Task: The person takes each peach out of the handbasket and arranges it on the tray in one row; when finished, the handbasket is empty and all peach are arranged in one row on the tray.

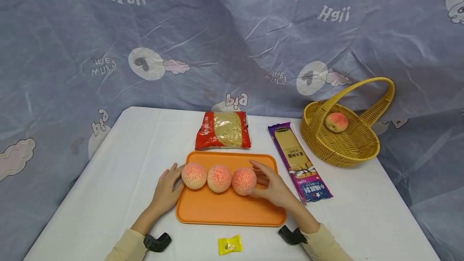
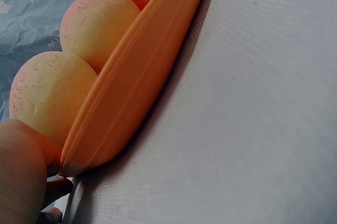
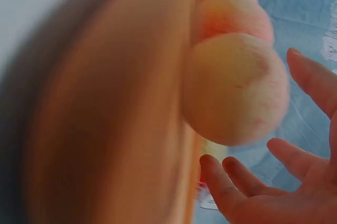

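Three peaches sit in a touching row on the orange tray (image 1: pixel 232 212): a left peach (image 1: pixel 194 175), a middle peach (image 1: pixel 219 178) and a right peach (image 1: pixel 244 181). My left hand (image 1: pixel 167 188) lies along the tray's left edge, its thumb close by the left peach (image 2: pixel 50 95). In the left wrist view, that thumb comes right at the tray's corner, with darker fingertips below it. My right hand (image 1: pixel 272 186) hovers over the tray's right side, fingers spread around the right peach. The right wrist view shows a gap between its fingers and the right peach (image 3: pixel 237 89).
Behind the tray lies a red bag of yellow noodles (image 1: pixel 227 130). A purple pasta packet (image 1: pixel 299 162) lies slanted to the right. Further right, a yellow wicker basket (image 1: pixel 357 142) holds another peach (image 1: pixel 336 122). A small yellow wrapped packet (image 1: pixel 230 245) lies in front.
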Demonstrator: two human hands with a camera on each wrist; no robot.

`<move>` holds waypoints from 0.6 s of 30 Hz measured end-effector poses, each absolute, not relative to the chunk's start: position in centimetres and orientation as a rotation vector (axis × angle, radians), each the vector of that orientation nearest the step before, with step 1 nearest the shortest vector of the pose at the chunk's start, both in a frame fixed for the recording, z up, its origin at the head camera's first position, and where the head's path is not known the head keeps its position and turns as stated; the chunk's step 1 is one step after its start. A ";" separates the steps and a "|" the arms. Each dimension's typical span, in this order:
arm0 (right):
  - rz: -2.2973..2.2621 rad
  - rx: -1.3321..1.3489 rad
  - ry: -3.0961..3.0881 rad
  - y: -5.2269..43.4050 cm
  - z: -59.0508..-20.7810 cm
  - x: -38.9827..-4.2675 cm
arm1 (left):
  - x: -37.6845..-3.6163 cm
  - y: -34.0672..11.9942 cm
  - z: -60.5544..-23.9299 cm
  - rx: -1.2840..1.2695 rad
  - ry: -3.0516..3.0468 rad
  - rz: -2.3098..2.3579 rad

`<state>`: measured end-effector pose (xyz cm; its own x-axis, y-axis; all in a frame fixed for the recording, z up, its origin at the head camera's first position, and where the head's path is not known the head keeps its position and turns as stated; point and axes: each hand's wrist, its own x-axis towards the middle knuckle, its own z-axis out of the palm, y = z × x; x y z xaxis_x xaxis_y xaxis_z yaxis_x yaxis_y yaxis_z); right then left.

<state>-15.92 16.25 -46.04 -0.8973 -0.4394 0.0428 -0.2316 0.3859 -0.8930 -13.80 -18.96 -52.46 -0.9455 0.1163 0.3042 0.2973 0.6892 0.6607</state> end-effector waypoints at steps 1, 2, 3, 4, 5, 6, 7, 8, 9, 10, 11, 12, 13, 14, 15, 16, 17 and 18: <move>-1.523 -0.604 2.458 16.5 -45.7 -15.9 | -13.8 -18.9 -52.5 -0.332 -2.663 -1.103; -1.528 -0.601 2.477 16.8 -45.3 -15.8 | -13.9 -18.9 -52.5 -0.333 -2.664 -1.104; -1.540 -0.597 2.487 17.1 -44.8 -15.8 | -13.9 -18.9 -52.5 -0.334 -2.663 -1.107; -1.552 -0.594 2.505 17.5 -44.3 -15.8 | -13.9 -18.9 -52.5 -0.334 -2.662 -1.106; -1.569 -0.587 2.518 17.9 -43.8 -15.7 | -13.9 -18.9 -52.6 -0.335 -2.661 -1.105; -1.589 -0.581 2.531 18.4 -43.2 -15.7 | -13.9 -18.9 -52.6 -0.337 -2.660 -1.103; -1.601 -0.562 2.549 18.9 -42.7 -15.7 | -13.9 -19.0 -52.7 -0.338 -2.658 -1.103; -1.605 -0.541 2.573 19.5 -42.1 -15.7 | -13.9 -19.0 -52.7 -0.338 -2.656 -1.103; -1.609 -0.532 2.598 20.1 -41.5 -15.7 | -13.9 -19.0 -52.8 -0.338 -2.654 -1.104; -1.608 -0.522 2.636 20.8 -41.0 -15.8 | -13.8 -19.1 -52.8 -0.337 -2.653 -1.104; -1.617 -0.516 2.667 21.5 -40.5 -15.9 | -13.8 -19.1 -52.8 -0.335 -2.652 -1.105; -1.627 -0.513 2.701 22.2 -40.0 -16.1 | -13.8 -19.1 -52.8 -0.335 -2.652 -1.105; -1.635 -0.501 2.738 23.0 -39.6 -16.3 | -13.8 -19.1 -52.8 -0.334 -2.651 -1.105; -1.643 -0.491 2.777 23.8 -39.1 -16.5 | -13.8 -19.1 -52.8 -0.333 -2.651 -1.103; -1.659 -0.476 2.812 24.6 -38.7 -16.8 | -13.8 -19.0 -52.8 -0.333 -2.650 -1.101; -1.675 -0.443 2.845 25.5 -38.3 -17.1 | -13.8 -19.0 -52.8 -0.331 -2.651 -1.102; -1.691 -0.400 2.879 26.3 -37.9 -17.5 | -13.9 -19.0 -52.8 -0.329 -2.652 -1.100; -1.699 -0.340 2.915 27.2 -37.5 -17.9 | -13.9 -19.0 -52.8 -0.328 -2.654 -1.098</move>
